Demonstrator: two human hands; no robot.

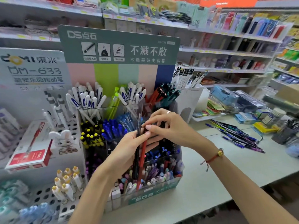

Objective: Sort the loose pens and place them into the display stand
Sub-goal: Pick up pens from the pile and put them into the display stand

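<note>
A tiered clear display stand [161, 186] with a grey-green header board is packed with pens in separate compartments. My left hand [124, 152] holds a black pen [137, 152] and a red pen [142, 159] upright in front of the stand's middle rows. My right hand [163, 125] reaches over from the right, and its fingertips pinch the top of the red pen. A pile of loose pens [236, 135], mostly blue and black, lies on the counter to the right.
A white perforated stand [53, 196] with markers and a red box sits to the left. Behind the pile are stationery boxes, a white tray [208, 117] and a mesh pen cup [284, 133]. Store shelves fill the background. Pale green counter [218, 180] lies at front right.
</note>
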